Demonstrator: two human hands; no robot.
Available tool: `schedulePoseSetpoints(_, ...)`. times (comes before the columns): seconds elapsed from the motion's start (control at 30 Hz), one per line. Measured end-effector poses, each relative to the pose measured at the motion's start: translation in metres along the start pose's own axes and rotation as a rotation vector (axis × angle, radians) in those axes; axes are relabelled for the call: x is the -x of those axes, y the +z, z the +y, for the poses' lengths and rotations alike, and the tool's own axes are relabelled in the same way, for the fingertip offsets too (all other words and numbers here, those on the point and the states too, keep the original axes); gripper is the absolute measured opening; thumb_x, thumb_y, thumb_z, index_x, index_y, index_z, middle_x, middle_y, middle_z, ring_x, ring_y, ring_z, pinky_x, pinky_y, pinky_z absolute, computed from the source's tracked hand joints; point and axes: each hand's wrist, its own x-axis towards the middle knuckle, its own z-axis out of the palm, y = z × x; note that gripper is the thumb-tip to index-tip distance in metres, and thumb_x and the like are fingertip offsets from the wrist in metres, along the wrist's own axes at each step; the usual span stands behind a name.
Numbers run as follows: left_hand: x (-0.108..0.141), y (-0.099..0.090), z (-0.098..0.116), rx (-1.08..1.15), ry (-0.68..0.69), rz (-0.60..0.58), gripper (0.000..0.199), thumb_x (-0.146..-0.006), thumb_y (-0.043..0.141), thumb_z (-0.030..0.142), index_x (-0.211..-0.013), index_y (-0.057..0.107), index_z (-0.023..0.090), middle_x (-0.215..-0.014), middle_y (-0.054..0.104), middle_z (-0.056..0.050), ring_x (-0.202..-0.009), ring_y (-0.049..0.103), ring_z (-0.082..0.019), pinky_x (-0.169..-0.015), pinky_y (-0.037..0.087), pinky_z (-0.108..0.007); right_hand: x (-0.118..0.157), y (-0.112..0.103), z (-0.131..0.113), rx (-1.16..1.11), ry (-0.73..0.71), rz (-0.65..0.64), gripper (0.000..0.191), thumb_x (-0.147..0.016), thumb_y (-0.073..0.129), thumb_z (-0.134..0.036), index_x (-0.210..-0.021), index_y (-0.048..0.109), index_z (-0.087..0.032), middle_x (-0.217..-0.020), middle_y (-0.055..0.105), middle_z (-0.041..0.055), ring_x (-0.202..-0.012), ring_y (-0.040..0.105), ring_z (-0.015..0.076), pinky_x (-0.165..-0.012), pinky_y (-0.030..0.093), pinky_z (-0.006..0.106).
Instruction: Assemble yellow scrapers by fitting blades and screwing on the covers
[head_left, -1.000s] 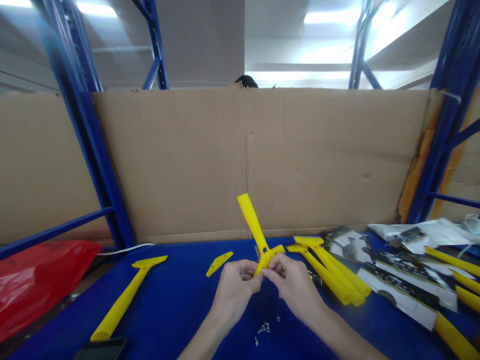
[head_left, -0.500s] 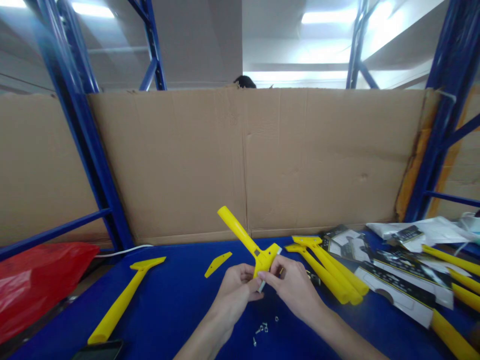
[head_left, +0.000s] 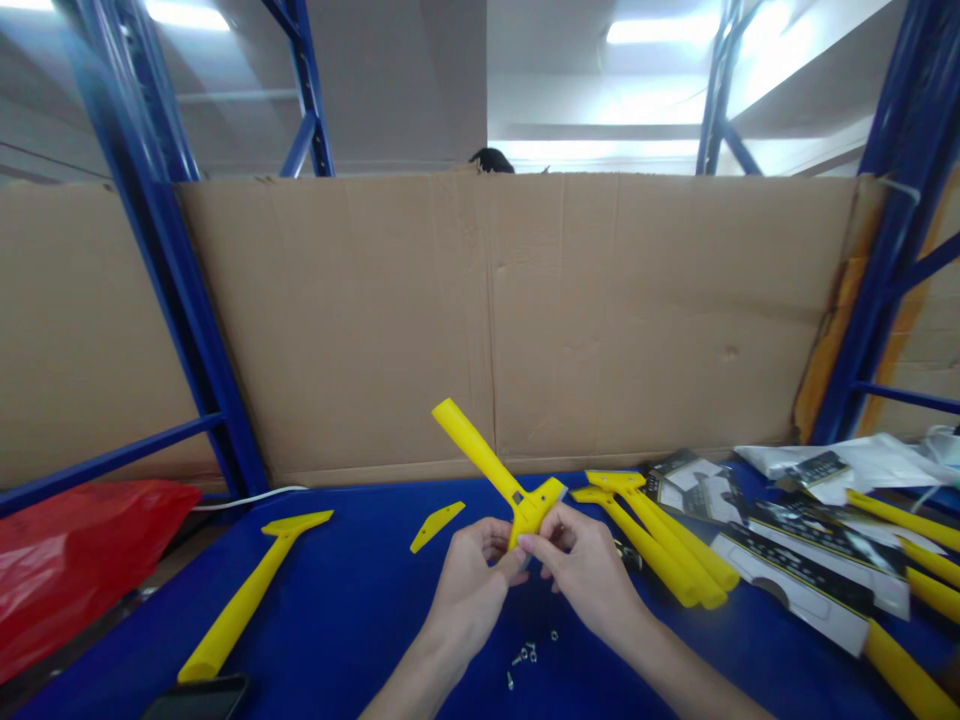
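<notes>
A yellow scraper is held up in front of me, its handle slanting to the upper left. My left hand pinches the lower left end of its head. On the other side, my right hand grips the head, thumb on the face and fingers behind it. A thin pale strip, perhaps a blade, shows along the head's edge, partly hidden by my fingers. Left of my hands lies a loose yellow cover plate with holes. Small screws and nuts are scattered on the blue table below.
Another yellow scraper lies at left, by a dark phone and a red plastic bag. To the right are several scrapers, printed card packages and more yellow handles. A cardboard panel stands behind, between blue posts.
The scraper has tilted slightly in my hands, its handle end a little higher. The pale strip on its edge shows less, and my right fingers have shifted behind the head.
</notes>
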Motion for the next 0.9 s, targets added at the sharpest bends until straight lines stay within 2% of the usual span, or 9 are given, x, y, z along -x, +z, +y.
schedulePoseSetpoints(0.2, 0.0, -0.002, 0.003, 0.058, -0.066, 0.048, 0.011, -0.064, 0.074, 0.007, -0.068, 0.064, 0.009, -0.066, 0.064, -0.003, -0.062, 0.059, -0.012, -0.058, 0.057, -0.024, -0.005, -0.018, -0.002, 0.237, -0.239, -0.031, 0.027, -0.082, 0.055, -0.034, -0.06, 0.052, -0.02, -0.056, 0.058, -0.0014, -0.052, 0.056, 0.014, -0.051, 0.044, 0.024)
schedulePoseSetpoints(0.3, -0.004, -0.006, 0.002, 0.088, -0.116, 0.115, 0.007, -0.07, 0.066, 0.001, -0.071, 0.064, 0.007, -0.069, 0.065, -0.006, -0.064, 0.06, -0.012, -0.058, 0.059, -0.026, -0.013, -0.042, 0.006, 0.562, -0.329, 0.05, 0.018, -0.084, 0.053, -0.032, -0.072, 0.059, -0.02, -0.078, 0.066, 0.0059, -0.076, 0.062, 0.0212, -0.071, 0.048, 0.032)
schedulePoseSetpoints(0.37, -0.008, -0.009, 0.001, 0.098, -0.142, 0.161, 0.008, -0.072, 0.062, -0.002, -0.072, 0.064, 0.006, -0.07, 0.065, -0.007, -0.063, 0.06, -0.012, -0.058, 0.059, -0.027, -0.017, -0.057, 0.014, 0.794, -0.264, -0.024, 0.017, -0.075, 0.064, -0.027, -0.089, 0.063, -0.018, -0.101, 0.066, 0.0123, -0.101, 0.059, 0.0293, -0.086, 0.044, 0.041)
schedulePoseSetpoints(0.43, -0.012, -0.012, 0.001, 0.108, -0.147, 0.198, 0.009, -0.072, 0.061, -0.003, -0.071, 0.064, 0.005, -0.07, 0.065, -0.009, -0.062, 0.061, -0.012, -0.057, 0.06, -0.027, -0.019, -0.067, 0.02, 0.883, -0.157, -0.164, 0.018, -0.069, 0.066, -0.019, -0.088, 0.066, -0.017, -0.1, 0.068, 0.0135, -0.098, 0.062, 0.0311, -0.084, 0.045, 0.041)
schedulePoseSetpoints(0.53, -0.016, -0.016, 0.003, 0.125, -0.147, 0.272, 0.011, -0.072, 0.061, -0.006, -0.071, 0.064, 0.004, -0.07, 0.066, -0.01, -0.061, 0.061, -0.013, -0.054, 0.059, -0.026, -0.02, -0.075, 0.019, 0.869, -0.115, -0.208, 0.017, -0.073, 0.062, -0.018, -0.09, 0.067, -0.019, -0.091, 0.072, 0.0094, -0.085, 0.067, 0.0266, -0.073, 0.048, 0.034)
schedulePoseSetpoints(0.63, -0.02, -0.02, 0.004, 0.137, -0.148, 0.352, 0.012, -0.073, 0.059, -0.007, -0.072, 0.063, 0.004, -0.07, 0.066, -0.01, -0.058, 0.061, -0.011, -0.052, 0.059, -0.025, -0.019, -0.082, 0.001, 0.83, -0.13, -0.116, 0.02, -0.081, 0.054, -0.025, -0.097, 0.064, -0.021, -0.093, 0.072, 0.0078, -0.088, 0.067, 0.0261, -0.074, 0.048, 0.034)
schedulePoseSetpoints(0.7, -0.022, -0.024, 0.004, 0.144, -0.138, 0.376, 0.012, -0.074, 0.058, -0.007, -0.073, 0.062, 0.004, -0.071, 0.066, -0.009, -0.058, 0.06, -0.01, -0.053, 0.059, -0.023, -0.017, -0.086, -0.014, 0.685, -0.196, 0.064, 0.017, -0.083, 0.052, -0.031, -0.087, 0.064, -0.021, -0.088, 0.072, 0.0059, -0.084, 0.067, 0.0249, -0.072, 0.048, 0.033)
schedulePoseSetpoints(0.77, -0.024, -0.027, 0.003, 0.15, -0.129, 0.394, 0.012, -0.075, 0.058, -0.007, -0.074, 0.061, 0.005, -0.072, 0.066, -0.008, -0.059, 0.06, -0.01, -0.054, 0.059, -0.023, -0.013, -0.089, -0.028, 0.496, -0.279, 0.149, 0.018, -0.082, 0.052, -0.034, -0.084, 0.063, -0.021, -0.079, 0.072, 0.0035, -0.076, 0.067, 0.0219, -0.068, 0.049, 0.03)
schedulePoseSetpoints(0.9, -0.025, -0.03, 0.002, 0.147, -0.116, 0.399, 0.011, -0.074, 0.06, -0.006, -0.074, 0.063, 0.005, -0.073, 0.067, -0.009, -0.06, 0.062, -0.011, -0.056, 0.059, -0.025, -0.004, -0.083, -0.042, 0.358, -0.429, 0.125, 0.015, -0.079, 0.057, -0.032, -0.08, 0.066, -0.02, -0.077, 0.071, 0.003, -0.07, 0.066, 0.0187, -0.065, 0.049, 0.027)
